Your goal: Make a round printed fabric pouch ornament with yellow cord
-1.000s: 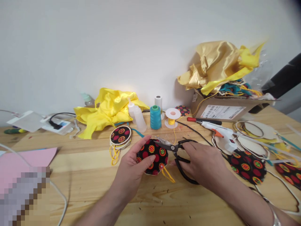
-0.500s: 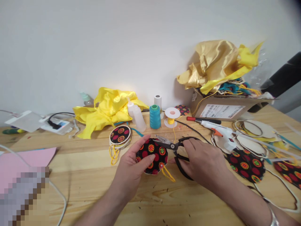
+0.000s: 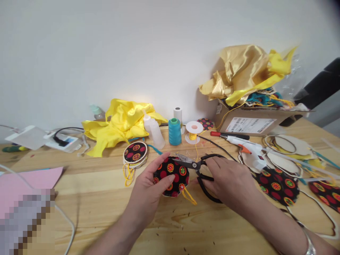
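Between thumb and fingers, my left hand (image 3: pixel 151 186) grips a round fabric-covered disc (image 3: pixel 172 180), black with red dots and bright flowers. A yellow cord loop (image 3: pixel 189 197) hangs from the disc's lower right edge. My right hand (image 3: pixel 225 180) is closed round the black handles of a pair of scissors (image 3: pixel 196 165). Their blades lie across the disc's upper edge, and their tips point toward my left fingers. Past my left hand lies a similar flowered disc (image 3: pixel 135 153) on a pale rim, with yellow cord beside it.
Behind my hands stand a teal thread cone (image 3: pixel 175 132), a spool of yellow cord (image 3: pixel 193 132) and white squeeze bottles (image 3: pixel 156 132). Yellow satin (image 3: pixel 119 122) is heaped at left. A glue gun (image 3: pixel 247 148), flowered fabric (image 3: pixel 278 186) and a loaded cardboard box (image 3: pixel 245 120) occupy the right.
The scissors' handles have spread slightly, the lower loop moving right and the blades opening a little. The disc stays in my left hand at nearly the same place.
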The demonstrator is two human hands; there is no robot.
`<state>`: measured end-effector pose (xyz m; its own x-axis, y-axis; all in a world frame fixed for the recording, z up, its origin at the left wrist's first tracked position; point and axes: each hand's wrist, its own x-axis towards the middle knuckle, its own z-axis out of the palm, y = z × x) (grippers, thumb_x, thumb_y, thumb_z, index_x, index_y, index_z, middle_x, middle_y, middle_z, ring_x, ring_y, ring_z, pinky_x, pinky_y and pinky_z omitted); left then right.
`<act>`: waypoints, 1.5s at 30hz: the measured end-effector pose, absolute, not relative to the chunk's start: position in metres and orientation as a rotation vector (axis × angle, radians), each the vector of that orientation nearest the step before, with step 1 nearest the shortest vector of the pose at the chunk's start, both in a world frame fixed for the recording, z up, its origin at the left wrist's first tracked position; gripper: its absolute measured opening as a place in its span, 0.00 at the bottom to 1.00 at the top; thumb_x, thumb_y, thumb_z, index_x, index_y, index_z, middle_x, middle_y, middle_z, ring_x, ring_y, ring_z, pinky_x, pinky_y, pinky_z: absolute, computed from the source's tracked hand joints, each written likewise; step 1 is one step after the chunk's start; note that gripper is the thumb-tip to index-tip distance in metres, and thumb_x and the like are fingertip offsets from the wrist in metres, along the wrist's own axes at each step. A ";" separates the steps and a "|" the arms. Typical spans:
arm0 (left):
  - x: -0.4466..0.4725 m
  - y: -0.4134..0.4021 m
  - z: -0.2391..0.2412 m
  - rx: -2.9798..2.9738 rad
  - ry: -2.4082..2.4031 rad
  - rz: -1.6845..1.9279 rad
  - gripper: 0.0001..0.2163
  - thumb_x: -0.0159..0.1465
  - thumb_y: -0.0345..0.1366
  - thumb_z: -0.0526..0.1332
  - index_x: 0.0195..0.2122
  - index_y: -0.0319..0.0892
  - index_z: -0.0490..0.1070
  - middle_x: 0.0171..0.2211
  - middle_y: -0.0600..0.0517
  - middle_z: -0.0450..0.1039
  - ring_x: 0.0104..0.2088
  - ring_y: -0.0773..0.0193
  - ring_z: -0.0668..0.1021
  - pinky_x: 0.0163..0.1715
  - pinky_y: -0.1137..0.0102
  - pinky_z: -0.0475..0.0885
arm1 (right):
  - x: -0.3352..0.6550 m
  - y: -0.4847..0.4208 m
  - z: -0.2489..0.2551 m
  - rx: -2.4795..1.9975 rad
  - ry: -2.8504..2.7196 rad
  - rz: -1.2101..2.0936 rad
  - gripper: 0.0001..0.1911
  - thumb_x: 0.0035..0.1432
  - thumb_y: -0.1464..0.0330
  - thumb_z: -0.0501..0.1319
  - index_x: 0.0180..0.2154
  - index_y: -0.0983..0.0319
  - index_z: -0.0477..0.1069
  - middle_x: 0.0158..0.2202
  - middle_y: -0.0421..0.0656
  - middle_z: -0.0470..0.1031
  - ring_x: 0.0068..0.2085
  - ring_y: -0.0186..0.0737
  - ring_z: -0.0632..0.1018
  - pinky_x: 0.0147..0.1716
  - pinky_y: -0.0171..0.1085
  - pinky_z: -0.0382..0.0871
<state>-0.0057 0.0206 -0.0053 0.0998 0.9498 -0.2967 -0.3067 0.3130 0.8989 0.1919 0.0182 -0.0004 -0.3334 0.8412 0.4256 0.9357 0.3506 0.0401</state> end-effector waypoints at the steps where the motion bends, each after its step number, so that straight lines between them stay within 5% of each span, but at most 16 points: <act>1: -0.005 0.021 -0.005 0.769 1.070 1.073 0.28 0.51 0.29 0.66 0.53 0.48 0.64 0.45 0.48 0.75 0.38 0.58 0.78 0.33 0.67 0.75 | 0.192 0.018 -0.001 -1.566 -2.289 -0.398 0.10 0.50 0.64 0.57 0.30 0.64 0.71 0.25 0.43 0.75 0.27 0.40 0.74 0.26 0.36 0.57; 45: -0.003 0.019 -0.001 0.692 1.039 1.064 0.30 0.50 0.29 0.67 0.54 0.47 0.62 0.42 0.47 0.76 0.35 0.55 0.79 0.28 0.66 0.76 | 0.192 0.020 0.002 -1.552 -2.308 -0.493 0.10 0.52 0.64 0.56 0.29 0.64 0.70 0.25 0.43 0.73 0.27 0.39 0.72 0.26 0.37 0.56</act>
<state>-0.0032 0.0192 -0.0007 0.1213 0.9329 -0.3390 -0.3613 0.3596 0.8604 0.1919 0.0197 0.0018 -0.3614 0.8211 0.4418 0.9300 0.3517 0.1070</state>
